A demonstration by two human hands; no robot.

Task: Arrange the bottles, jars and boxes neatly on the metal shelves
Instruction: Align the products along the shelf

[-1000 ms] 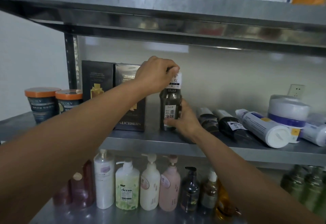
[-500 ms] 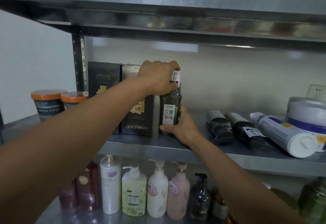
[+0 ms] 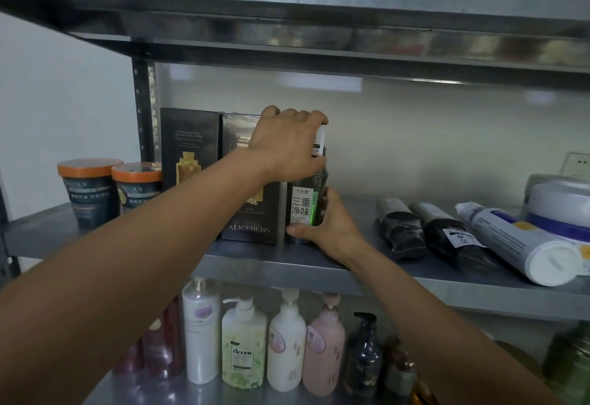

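Head: left grip (image 3: 287,146), right grip (image 3: 332,229) on one bottle (image 3: 303,210); two boxes (image 3: 190,149)

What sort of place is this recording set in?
Probably a stockroom or shop back room for toiletries: bare metal shelves against a plain wall, a row of pump bottles below, and black boxes beside orange-lidded tubs. The left hand and right hand hold a dark bottle.

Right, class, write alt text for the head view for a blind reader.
A left hand grips the top and a right hand the base of a dark bottle standing on the shelf beside a black box. Other bottles lie flat to its right.
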